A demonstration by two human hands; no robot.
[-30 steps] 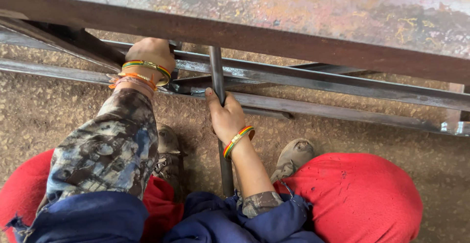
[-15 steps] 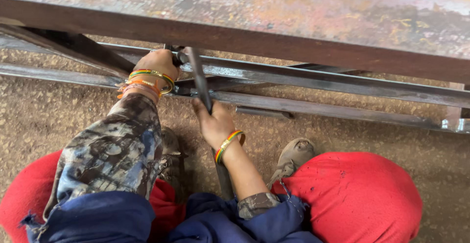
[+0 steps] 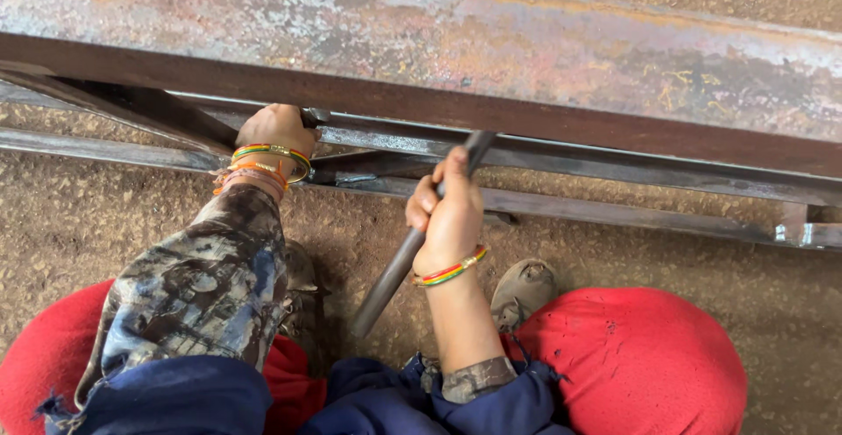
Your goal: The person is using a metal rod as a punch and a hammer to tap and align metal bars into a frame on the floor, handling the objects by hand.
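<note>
The right hand (image 3: pixel 449 220) has its grip clamped on a dark metal rod (image 3: pixel 395 273), angling it under the rusty beam (image 3: pixel 491 45). Beyond, the left hand (image 3: pixel 274 130) closes its grip around the frame bar (image 3: pixel 114 150), seemingly for steadiness.

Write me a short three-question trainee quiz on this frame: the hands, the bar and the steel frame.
1. True or false: the right hand grips the dark metal bar partway along its length.
2. Where is the left hand? A) on the ground B) up at the rusty beam, under its lower edge C) on the red knee
3. Fill in: the bar's upper end runs up under the ____.

Key
1. True; the fingers wrap round it and the lower end sticks out below the hand.
2. B
3. Beam; that end is hidden behind it.
</note>
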